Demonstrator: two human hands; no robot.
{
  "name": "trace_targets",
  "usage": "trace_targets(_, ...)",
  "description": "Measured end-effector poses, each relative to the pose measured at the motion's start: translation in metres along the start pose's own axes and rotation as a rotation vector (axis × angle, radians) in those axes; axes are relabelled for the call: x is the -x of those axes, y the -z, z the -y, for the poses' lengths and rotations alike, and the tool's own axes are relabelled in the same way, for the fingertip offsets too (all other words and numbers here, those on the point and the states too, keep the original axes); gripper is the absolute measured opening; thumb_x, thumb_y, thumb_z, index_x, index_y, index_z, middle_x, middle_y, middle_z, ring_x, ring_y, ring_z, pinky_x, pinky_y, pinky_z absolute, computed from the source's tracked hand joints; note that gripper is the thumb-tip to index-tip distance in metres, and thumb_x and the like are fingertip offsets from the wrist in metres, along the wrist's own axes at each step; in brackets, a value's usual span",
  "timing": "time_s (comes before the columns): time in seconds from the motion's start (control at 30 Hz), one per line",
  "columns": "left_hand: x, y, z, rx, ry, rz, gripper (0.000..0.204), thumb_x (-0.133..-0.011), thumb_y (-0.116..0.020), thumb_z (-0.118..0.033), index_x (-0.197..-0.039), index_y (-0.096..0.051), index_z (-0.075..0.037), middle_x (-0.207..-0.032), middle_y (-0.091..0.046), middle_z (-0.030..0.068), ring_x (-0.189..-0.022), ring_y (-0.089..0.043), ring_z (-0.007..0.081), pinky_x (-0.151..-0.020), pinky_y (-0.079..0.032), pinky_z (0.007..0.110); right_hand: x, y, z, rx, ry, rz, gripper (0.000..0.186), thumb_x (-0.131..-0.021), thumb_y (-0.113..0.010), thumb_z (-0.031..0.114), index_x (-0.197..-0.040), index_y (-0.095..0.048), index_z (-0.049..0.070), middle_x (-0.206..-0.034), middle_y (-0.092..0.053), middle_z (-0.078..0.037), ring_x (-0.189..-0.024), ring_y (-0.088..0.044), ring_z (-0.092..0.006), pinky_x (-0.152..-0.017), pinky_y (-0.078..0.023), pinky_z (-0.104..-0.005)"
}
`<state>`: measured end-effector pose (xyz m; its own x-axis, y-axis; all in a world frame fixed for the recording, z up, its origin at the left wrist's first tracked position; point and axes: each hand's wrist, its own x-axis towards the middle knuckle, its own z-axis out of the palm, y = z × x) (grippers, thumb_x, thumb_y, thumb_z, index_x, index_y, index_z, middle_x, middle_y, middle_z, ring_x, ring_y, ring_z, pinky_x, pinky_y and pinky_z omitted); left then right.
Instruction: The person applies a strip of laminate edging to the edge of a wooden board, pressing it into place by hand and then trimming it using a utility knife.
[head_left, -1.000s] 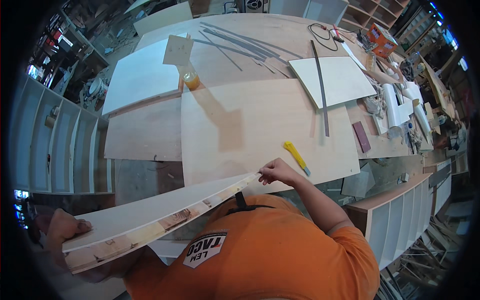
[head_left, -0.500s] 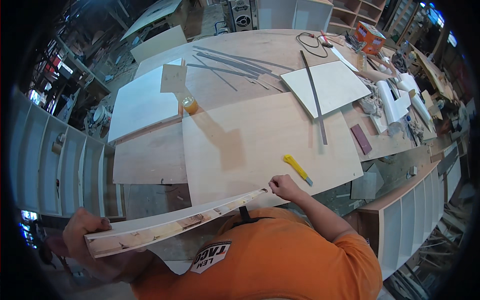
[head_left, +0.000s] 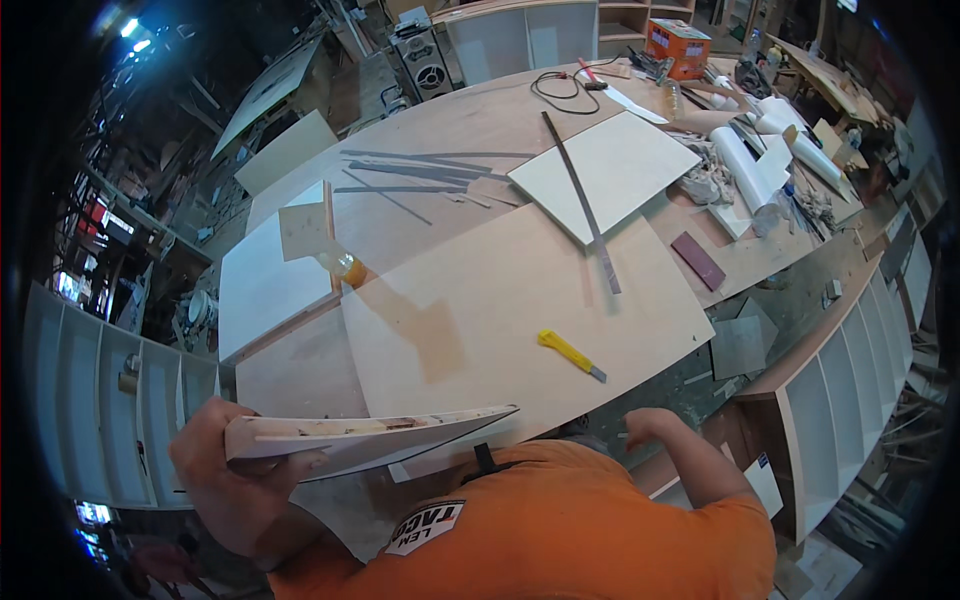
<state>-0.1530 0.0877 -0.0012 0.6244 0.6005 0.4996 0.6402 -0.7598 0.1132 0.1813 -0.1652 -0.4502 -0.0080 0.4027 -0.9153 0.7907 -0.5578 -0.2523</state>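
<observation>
My left hand (head_left: 235, 470) grips one end of a white panel (head_left: 390, 452) with a bare wooden edge (head_left: 350, 427). The panel is held on edge across my front, its far end over the near side of a pale plywood sheet (head_left: 480, 300). Off to the right, my right hand (head_left: 655, 428) is apart from the panel. Its fingers are curled in, and nothing shows in them. A yellow utility knife (head_left: 568, 353) with its blade out lies on the plywood, between the panel and the right side of the sheet.
A jar of amber glue (head_left: 350, 270) with a square board piece on it stands by a white panel (head_left: 270, 285) at left. Dark strips (head_left: 420, 175) lie farther back; another (head_left: 585, 205) crosses a white board (head_left: 640, 165). A maroon block (head_left: 697, 262), rolls and an orange box (head_left: 678, 48) sit right.
My right hand has left the panel's far end and moved right and down. My left hand has tilted the panel, so its wooden edge now faces up. The view has turned.
</observation>
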Motion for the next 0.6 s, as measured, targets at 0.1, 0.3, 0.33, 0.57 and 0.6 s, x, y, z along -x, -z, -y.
trace_targets(0.1, -0.016, -0.01, -0.02, -0.022, 0.038, 0.132, 0.046, -0.051, -0.09, -0.018, -0.079, -0.057, -0.005, -0.068, -0.062, 0.0101, -0.064, -0.064, 0.0276, -0.058, -0.048, 0.038, -0.008, 0.012, 0.015, -0.04, 0.256, -0.256, 0.048, -0.072, -0.075, 0.035, -0.106, -0.069, 0.001, -0.101, -0.07, -0.02, -0.097, -0.067, -0.0339, -0.084, -0.053, -0.0419)
trace_targets(0.3, -0.021, -0.043, -0.021, 0.311, -0.075, -0.015, 0.057, -0.052, -0.082, -0.009, -0.104, -0.061, 0.001, -0.089, -0.064, 0.0121, -0.067, -0.056, 0.0185, -0.066, -0.046, 0.032, 0.025, 0.063, 0.087, -0.243, 0.622, -0.431, 0.06, -0.082, -0.068, 0.034, -0.129, -0.052, 0.001, -0.111, -0.066, -0.021, -0.107, -0.062, -0.0367, -0.093, -0.049, -0.0434)
trace_targets(0.33, -0.023, -0.041, -0.022, 0.305, -0.074, -0.021, 0.057, -0.052, -0.082, -0.009, -0.104, -0.061, 0.001, -0.089, -0.064, 0.0121, -0.067, -0.056, 0.0185, -0.066, -0.046, 0.032, 0.034, 0.072, 0.1, -0.241, 0.711, -0.467, 0.063, -0.083, -0.069, 0.033, -0.134, -0.047, 0.002, -0.117, -0.063, -0.021, -0.11, -0.06, -0.0367, -0.096, -0.047, -0.0428)
trace_targets(0.57, -0.006, -0.032, -0.024, 0.312, 0.003, -0.074, 0.066, -0.055, -0.081, -0.023, -0.111, -0.059, 0.004, -0.088, -0.06, 0.0097, -0.072, -0.054, 0.0178, -0.068, -0.043, 0.03, 0.056, 0.096, 0.189, -0.406, 1.408, -0.708, 0.062, -0.085, -0.067, 0.016, -0.14, -0.041, 0.004, -0.126, -0.057, -0.017, -0.115, -0.056, -0.0319, -0.1, -0.044, -0.0404)
trace_targets(0.6, -0.005, -0.034, -0.024, 0.291, 0.014, -0.101, 0.067, -0.058, -0.083, -0.028, -0.111, -0.059, 0.004, -0.087, -0.059, 0.0091, -0.074, -0.055, 0.0186, -0.068, -0.043, 0.03, 0.053, 0.098, 0.194, -0.397, 1.4, -0.708, 0.062, -0.085, -0.067, 0.016, -0.14, -0.041, 0.004, -0.126, -0.057, -0.017, -0.115, -0.056, -0.0319, -0.1, -0.044, -0.0404)
